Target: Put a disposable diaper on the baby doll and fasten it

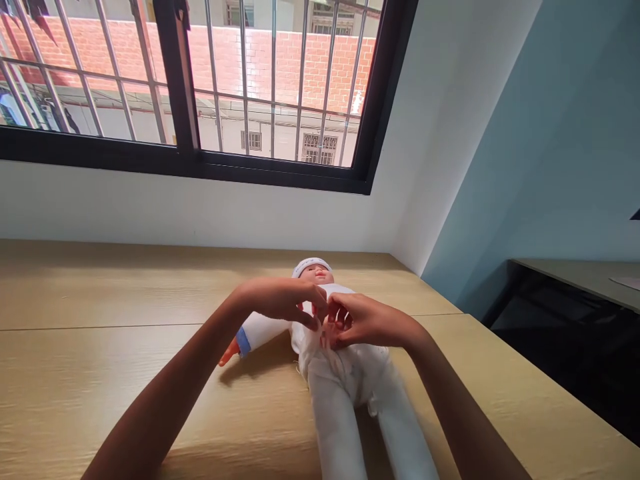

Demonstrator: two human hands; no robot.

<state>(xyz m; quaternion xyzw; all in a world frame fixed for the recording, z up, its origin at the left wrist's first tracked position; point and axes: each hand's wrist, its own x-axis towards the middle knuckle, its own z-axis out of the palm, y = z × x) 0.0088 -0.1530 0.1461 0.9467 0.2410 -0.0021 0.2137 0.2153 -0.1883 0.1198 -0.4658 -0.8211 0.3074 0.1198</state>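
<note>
The doll (pixel 340 363) lies on its back on the table (pixel 100 293), in the lower middle of the frame. Its long axis runs from the head at the far end, tilted slightly toward upper left, down to the legs, which reach the bottom edge right of centre. A white cap (pixel 311 267) covers the top of the head. One sleeve (pixel 263 331) sticks out toward the left, ending in a blue cuff (pixel 243 340) and an orange doll hand (pixel 229 353).

The left hand (pixel 280 300) comes in from lower left, passing above that sleeve, and the right hand (pixel 373 321) comes in from lower right. They meet over the doll's chest, on either side of its axis and equally near it. Both are half closed, with bent fingers (pixel 336 321) on the front of the white suit (pixel 325 413), almost touching each other. Whether they are pinching the cloth or only resting on it cannot be told.

A barred window (pixel 200 167) fills the upper left, with a brick wall (pixel 280 67) outside. A dark desk (pixel 560 333) stands at right.
</note>
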